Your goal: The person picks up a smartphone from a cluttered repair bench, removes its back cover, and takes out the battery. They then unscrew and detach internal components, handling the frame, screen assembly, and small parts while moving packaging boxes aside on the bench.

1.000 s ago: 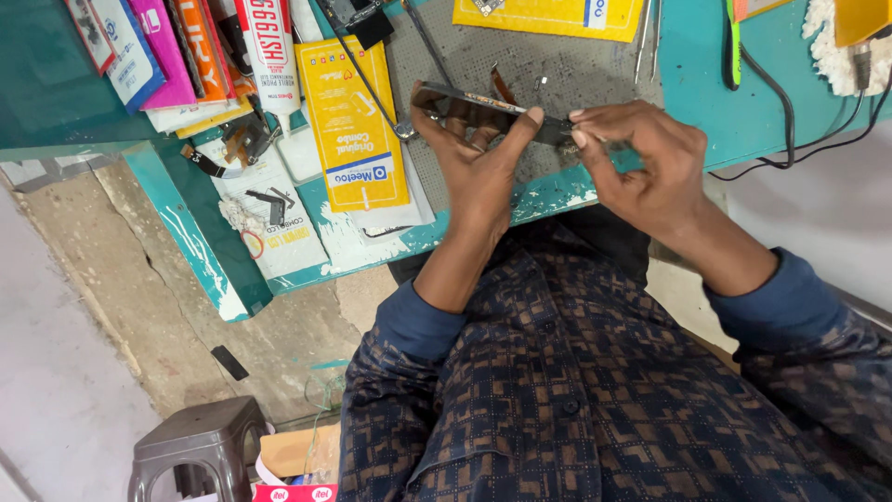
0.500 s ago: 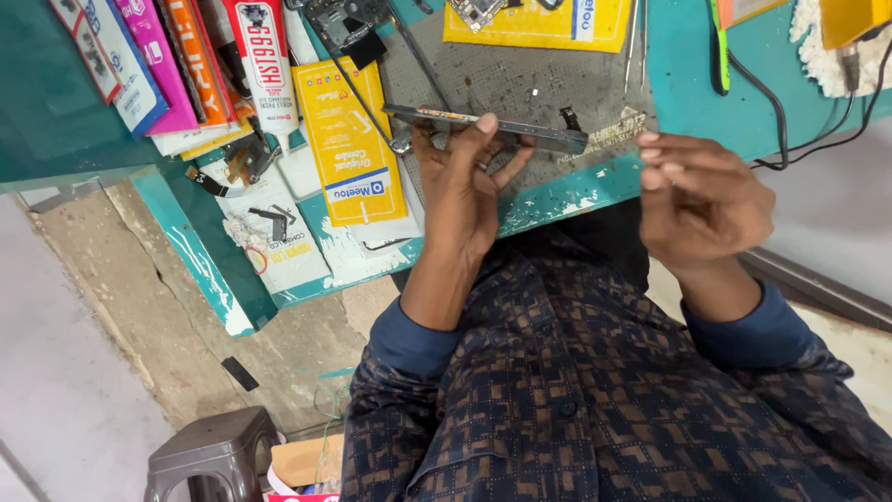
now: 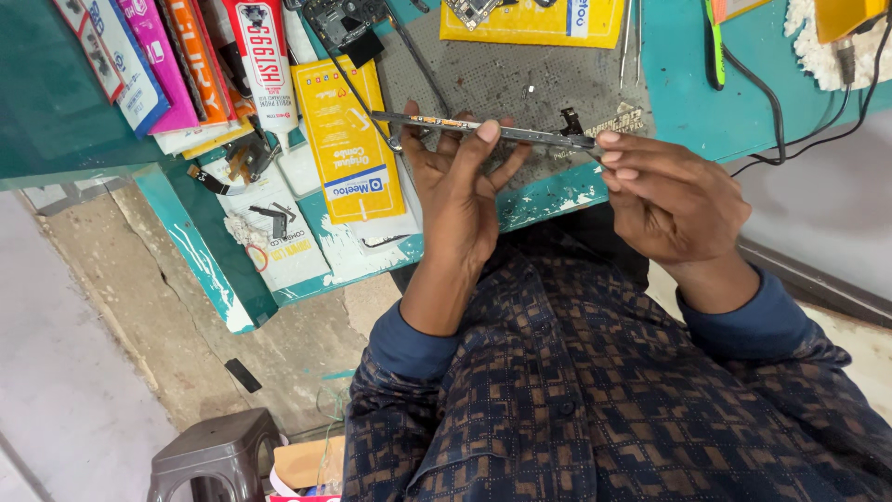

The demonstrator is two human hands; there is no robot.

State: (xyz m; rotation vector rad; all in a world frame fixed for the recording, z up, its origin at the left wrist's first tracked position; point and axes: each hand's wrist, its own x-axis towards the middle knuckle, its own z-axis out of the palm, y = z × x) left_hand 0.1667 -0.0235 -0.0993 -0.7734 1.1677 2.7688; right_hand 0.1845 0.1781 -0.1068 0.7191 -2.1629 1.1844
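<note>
Thin grey phone frame seen edge-on (image 3: 483, 128), held level above the near edge of a teal workbench (image 3: 734, 112).

The left hand (image 3: 460, 186) grips the thin grey phone frame at its middle, the fingers curled up under it and one fingertip pressed over its top edge. The right hand (image 3: 669, 195) meets the frame's right end, its fingers bunched closely together with the tips touching that end beside a small black tab; whether they pinch it cannot be told. Below the frame lies a grey perforated work mat (image 3: 520, 84). To the left of the mat rests a flat yellow cardboard package (image 3: 348, 139), and farther left a white glue tube with red print (image 3: 265, 65). Black cables (image 3: 799, 130) trail across the bench at the far right.
</note>
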